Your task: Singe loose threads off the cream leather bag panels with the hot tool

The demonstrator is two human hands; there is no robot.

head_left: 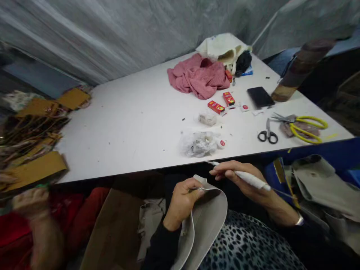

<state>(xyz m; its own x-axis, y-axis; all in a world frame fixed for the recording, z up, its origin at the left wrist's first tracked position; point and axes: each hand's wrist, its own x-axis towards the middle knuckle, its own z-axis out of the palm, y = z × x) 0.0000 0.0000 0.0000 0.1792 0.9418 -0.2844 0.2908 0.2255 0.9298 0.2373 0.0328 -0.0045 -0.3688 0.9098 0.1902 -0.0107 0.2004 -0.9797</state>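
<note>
My left hand (184,200) pinches the top edge of a beige bag piece (209,215), which hangs folded over my lap with its two layers apart. In my right hand (247,180) is a thin pointed tool with a white wrapped handle (253,180). Its fine tip points left, above the bag piece and apart from it. The exact kind of tool cannot be made out. On the near table edge lies a crumpled clear plastic bag (201,144) with small parts inside.
The white table (120,123) bears black-handled scissors (268,134), yellow-handled scissors (305,125), a black phone (260,97), red boxes (216,107) and a pink cloth (201,77). Beige pieces (323,180) are stacked at right. A co-worker's hand (30,202) is at left.
</note>
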